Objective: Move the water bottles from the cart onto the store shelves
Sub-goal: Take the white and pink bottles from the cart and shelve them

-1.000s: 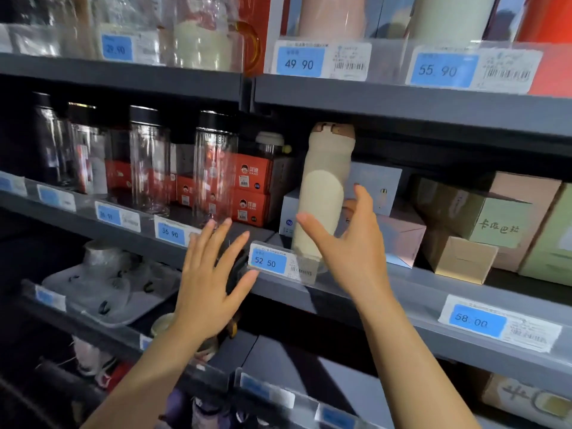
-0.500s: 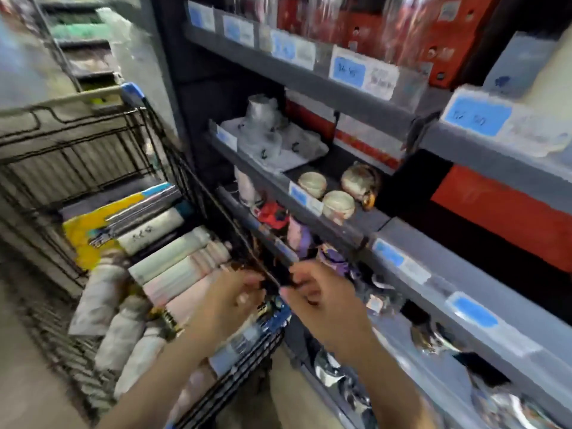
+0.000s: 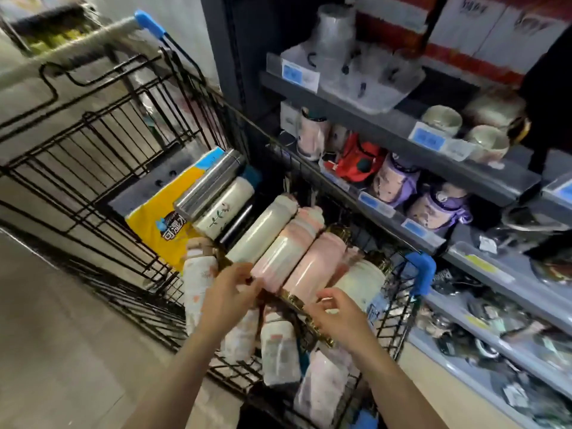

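Observation:
Several water bottles lie side by side in the black wire cart (image 3: 102, 156): a steel bottle (image 3: 207, 184), a cream bottle with a flower print (image 3: 224, 207), a plain cream bottle (image 3: 263, 230), a pink-and-cream bottle (image 3: 288, 252) and a pink bottle (image 3: 315, 264). More pale bottles (image 3: 278, 351) lie under them. My left hand (image 3: 229, 292) has bent fingers, their tips touching the bottom end of the pink-and-cream bottle. My right hand (image 3: 337, 314) hovers at the pink bottle's base with fingers apart, holding nothing. The grey store shelves (image 3: 402, 140) stand right of the cart.
A yellow package (image 3: 154, 218) lies in the cart's far end. The shelves hold purple bottles (image 3: 396, 181), a red item (image 3: 356, 159), bowls (image 3: 442, 119) and a tray of glassware (image 3: 365, 78). Blue bumpers (image 3: 421, 270) cap the cart's corners. Bare floor lies to the left.
My view swung from the upper shelf, where a cream bottle stands, down to the cart. Both hands came down and now reach onto the bottles.

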